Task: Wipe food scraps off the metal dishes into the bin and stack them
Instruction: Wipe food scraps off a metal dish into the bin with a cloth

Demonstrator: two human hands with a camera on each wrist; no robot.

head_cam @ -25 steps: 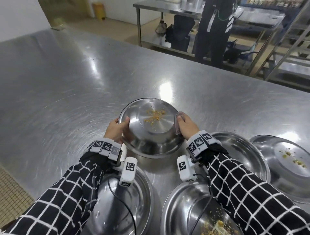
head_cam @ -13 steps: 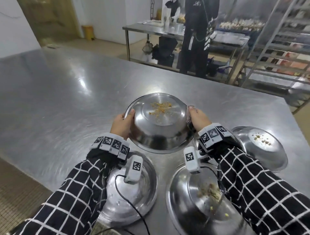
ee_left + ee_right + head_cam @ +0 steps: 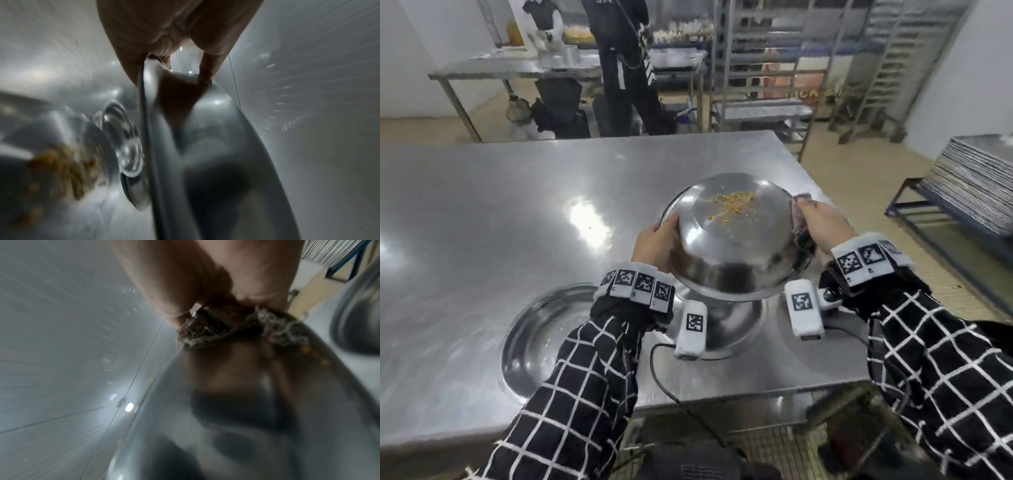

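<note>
We hold the round steel dish (image 3: 736, 246) of orange scraps (image 3: 732, 202) between us: left hand (image 3: 654, 245) gripping its left rim, right hand (image 3: 822, 226) pinching a frayed rag (image 3: 802, 236) against its right rim.

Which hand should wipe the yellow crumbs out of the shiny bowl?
Probably the right hand: it already grips the frayed grey cloth at the round steel dish's rim, while the left hand steadies it.
</note>
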